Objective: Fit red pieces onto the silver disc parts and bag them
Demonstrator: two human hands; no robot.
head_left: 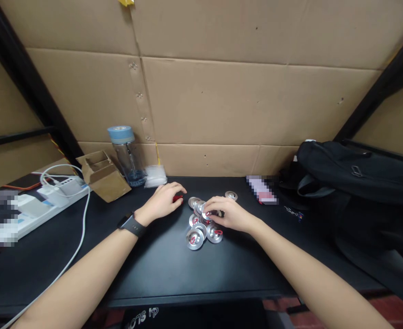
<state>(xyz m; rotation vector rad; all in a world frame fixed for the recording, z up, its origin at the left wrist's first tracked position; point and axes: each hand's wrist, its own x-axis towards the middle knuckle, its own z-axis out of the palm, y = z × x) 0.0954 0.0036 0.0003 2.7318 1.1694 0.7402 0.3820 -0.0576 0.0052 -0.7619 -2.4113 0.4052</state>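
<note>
Silver discs (194, 239) heaped mid-desk (160, 269), toward its back edge.
Left hand (163, 201) curled around red piece (177, 198); right hand (227, 214) fingertips pinch top disc (206, 214); advise separating singly.

Both bare forearms were stretched forward from the lower corners and angled inward, so that the hands were brought near each other without touching. The left hand (165, 197) was laid palm down with fingers loosely curled, while the right hand (229, 214) was turned palm down, its fingertips drawn together in a pinch.
</note>
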